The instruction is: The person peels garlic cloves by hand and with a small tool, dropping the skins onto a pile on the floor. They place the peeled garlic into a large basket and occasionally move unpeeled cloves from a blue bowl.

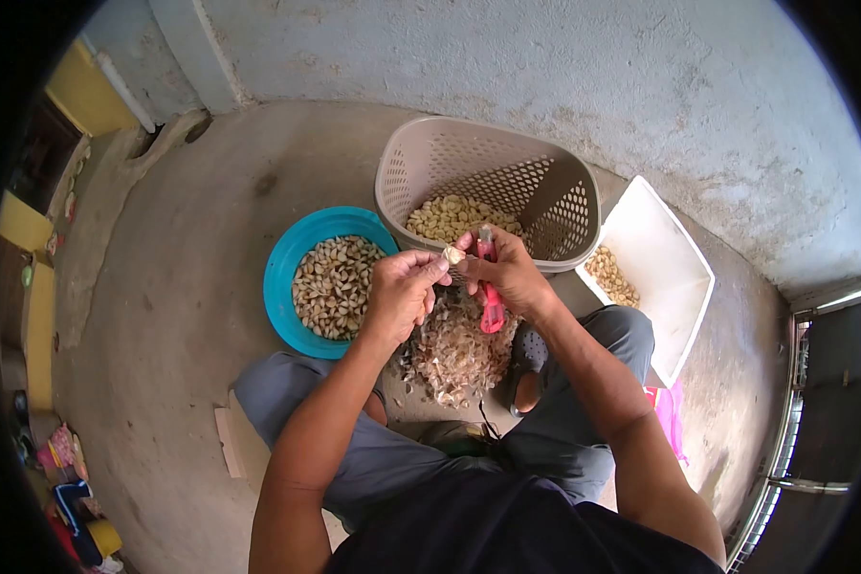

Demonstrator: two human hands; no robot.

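Between the fingertips of my left hand (pixel 399 290) is a pale garlic clove (pixel 453 254). My right hand (pixel 517 277) grips a red utility knife (pixel 492 314), and its thumb and finger meet the clove too. The knife's blade cannot be made out. Left of my hands, a teal basin (pixel 279 297) holds many unpeeled garlic cloves (pixel 330 287). Just beyond them, peeled cloves (pixel 461 216) lie in the bottom of a beige perforated basket (pixel 450 143). Below my hands, a heap of papery garlic skins (pixel 457 354) covers the floor between my feet.
A white foam box (pixel 662 263) at the right, tilted in view, has more cloves (pixel 610 275) inside. The blue-grey wall (pixel 545 67) stands behind the basket. Something pink (pixel 673 416) lies near my right knee. Assorted items (pixel 77 478) sit at the far left.
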